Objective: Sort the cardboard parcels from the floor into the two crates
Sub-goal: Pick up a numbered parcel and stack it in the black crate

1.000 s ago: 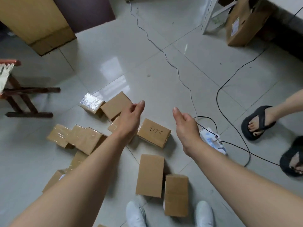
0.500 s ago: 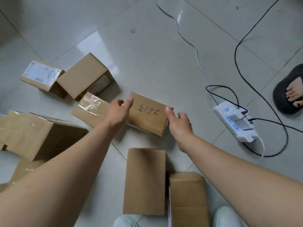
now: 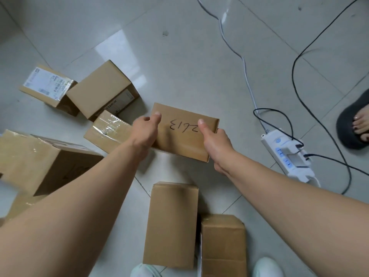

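Note:
A flat cardboard parcel (image 3: 182,134) with handwritten digits on top sits between my hands. My left hand (image 3: 144,130) grips its left edge, thumb on top. My right hand (image 3: 214,140) grips its right edge, thumb on top too. Whether the parcel is off the floor I cannot tell. Two plain parcels lie near my feet: one upright in the middle (image 3: 171,224), one to its right (image 3: 223,246). Left of my hands lie a taped parcel (image 3: 108,130), a bigger box (image 3: 101,88), a labelled parcel (image 3: 48,84) and a large box (image 3: 40,160). No crate is in view.
A white power strip (image 3: 287,156) with black and white cables lies on the tiled floor at the right. Another person's foot in a dark sandal (image 3: 353,126) stands at the right edge. My white shoes (image 3: 267,266) show at the bottom.
My hands have closed on the numbered parcel, with both thumbs now on its top. The camera has come lower and closer to the floor.

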A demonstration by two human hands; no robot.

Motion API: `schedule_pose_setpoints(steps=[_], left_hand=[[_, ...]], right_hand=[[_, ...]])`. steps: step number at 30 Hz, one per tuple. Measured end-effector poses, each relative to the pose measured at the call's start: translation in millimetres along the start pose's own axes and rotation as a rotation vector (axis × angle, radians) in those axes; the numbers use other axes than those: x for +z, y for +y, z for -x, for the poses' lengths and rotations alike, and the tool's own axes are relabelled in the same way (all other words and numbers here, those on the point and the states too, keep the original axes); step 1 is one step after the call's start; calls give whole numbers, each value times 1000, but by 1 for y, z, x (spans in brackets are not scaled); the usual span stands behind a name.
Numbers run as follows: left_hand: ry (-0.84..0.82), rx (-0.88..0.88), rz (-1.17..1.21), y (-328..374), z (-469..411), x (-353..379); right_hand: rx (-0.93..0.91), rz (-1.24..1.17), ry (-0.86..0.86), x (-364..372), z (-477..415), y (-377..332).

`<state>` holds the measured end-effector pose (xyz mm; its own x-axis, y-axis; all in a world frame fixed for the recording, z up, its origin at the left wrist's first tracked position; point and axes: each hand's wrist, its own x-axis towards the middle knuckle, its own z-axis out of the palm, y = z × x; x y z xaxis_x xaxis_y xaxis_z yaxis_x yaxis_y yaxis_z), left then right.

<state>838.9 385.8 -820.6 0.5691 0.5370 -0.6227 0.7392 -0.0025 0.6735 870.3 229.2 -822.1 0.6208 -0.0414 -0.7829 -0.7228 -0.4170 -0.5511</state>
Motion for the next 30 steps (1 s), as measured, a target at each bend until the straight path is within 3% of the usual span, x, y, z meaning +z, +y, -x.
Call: schedule_pose_setpoints(steps=[6,12,20,30], left_hand=[[91,66,120,90,86,-50],[168,26,329,177,191,-135],[211,125,435,302,339,-255],[442,167,521,341,535,-326]], right_hand=[[-125,-18,114,-39,86,-83],[-188,-83,12,-70,218,-169],[-384,-62,14,-97,400,-281],[-588,11,-192,-139,574,-317]])
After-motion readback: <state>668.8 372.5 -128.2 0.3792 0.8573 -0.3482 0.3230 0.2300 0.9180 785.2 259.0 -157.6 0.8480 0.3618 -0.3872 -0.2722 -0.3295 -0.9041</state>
